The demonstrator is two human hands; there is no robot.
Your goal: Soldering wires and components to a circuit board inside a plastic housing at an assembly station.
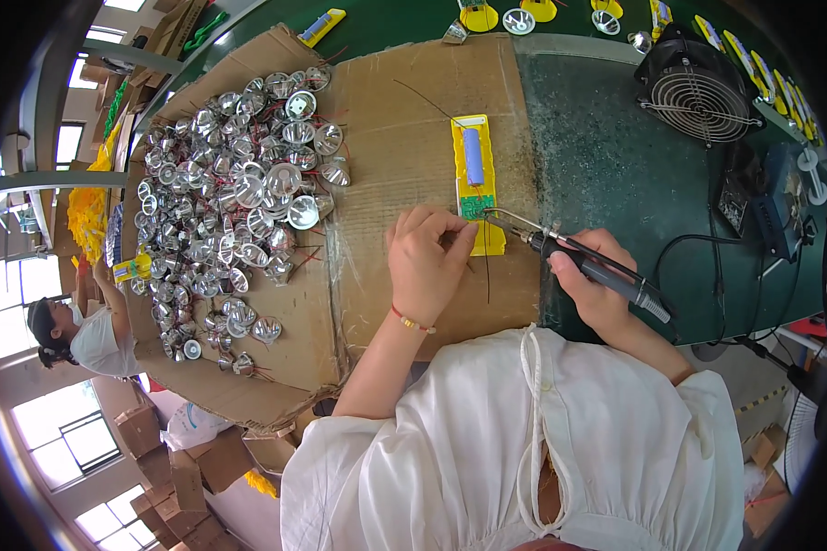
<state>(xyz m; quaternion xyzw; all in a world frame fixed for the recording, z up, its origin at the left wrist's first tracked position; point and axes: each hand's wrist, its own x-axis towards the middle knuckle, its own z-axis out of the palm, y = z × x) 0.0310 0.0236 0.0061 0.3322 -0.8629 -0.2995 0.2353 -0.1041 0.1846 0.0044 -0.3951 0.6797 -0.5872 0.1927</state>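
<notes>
- Head view: the right hand [599, 298] is gripping a soldering iron [620, 283], its grip closing around the dark handle.
- Iron tip is pointing left at the green circuit board [477, 204]; whether it is touching, I cannot tell.
- Left hand [424, 257] is hovering beside the board, thumb and forefinger curling toward each other; whether that grip is pinching anything, I cannot tell.
- Yellow housing [490, 244] is lying lengthwise on the cardboard sheet [404, 156], carrying the board and a blue cylindrical cell [473, 156].
- Silvery reflectors [248, 188] are filling much of a cardboard tray [289, 354] to the left.
- Metal-grilled fan [703, 103] is standing on the green table [606, 156], upper right.
- Co-worker [103, 347] is working at far left.
</notes>
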